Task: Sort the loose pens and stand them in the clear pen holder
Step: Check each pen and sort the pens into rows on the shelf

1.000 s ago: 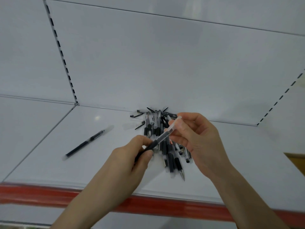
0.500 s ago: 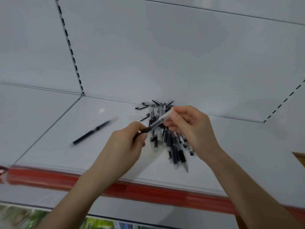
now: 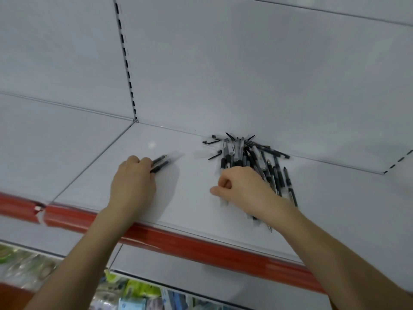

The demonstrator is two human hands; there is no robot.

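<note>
Left hand [image 3: 131, 182]: grips two pens [image 3: 160, 163] against the shelf [image 3: 190, 198].
Right hand [image 3: 243, 189]: fingers curled, on the pile [image 3: 252, 153] of pens.

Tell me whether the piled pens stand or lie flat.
Lying flat: the pile of pens sprawls crisscrossed on the white shelf; none upright.

The left hand [image 3: 133, 182] is stretched forward, knuckles up, fingers curled round dark pens [image 3: 159, 163]. The right hand [image 3: 243, 189], well apart from it, is knuckles up too, fingers curled under, thumb pointing left; whether it grasps anything is hidden
</note>
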